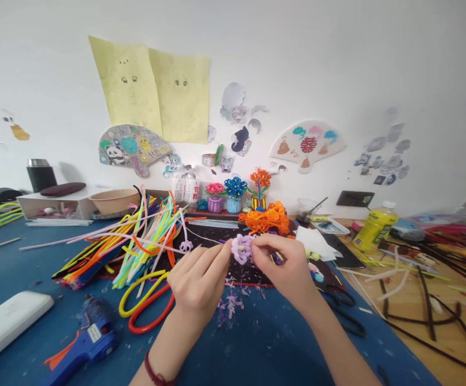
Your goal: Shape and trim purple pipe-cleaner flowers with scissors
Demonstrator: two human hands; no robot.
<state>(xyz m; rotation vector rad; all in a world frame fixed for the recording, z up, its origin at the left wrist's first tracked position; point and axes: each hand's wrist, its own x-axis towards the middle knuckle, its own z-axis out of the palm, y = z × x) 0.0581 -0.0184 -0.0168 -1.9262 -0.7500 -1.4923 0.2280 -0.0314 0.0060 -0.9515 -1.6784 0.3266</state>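
A small light-purple flower of bent pipe cleaner is held up between both hands, above a dark tray on the blue table. My left hand pinches its left side, fingers closed, a dark red band on the wrist. At its right edge the fingertips of my right hand close on a petal. Another purple flower lies left of my left hand. Purple fluff scraps are scattered below the hands.
Bundled colourful pipe cleaners and a blue glue gun are at the left. Behind stand potted pipe-cleaner flowers and an orange heap. Black-handled scissors and a yellow bottle are at the right.
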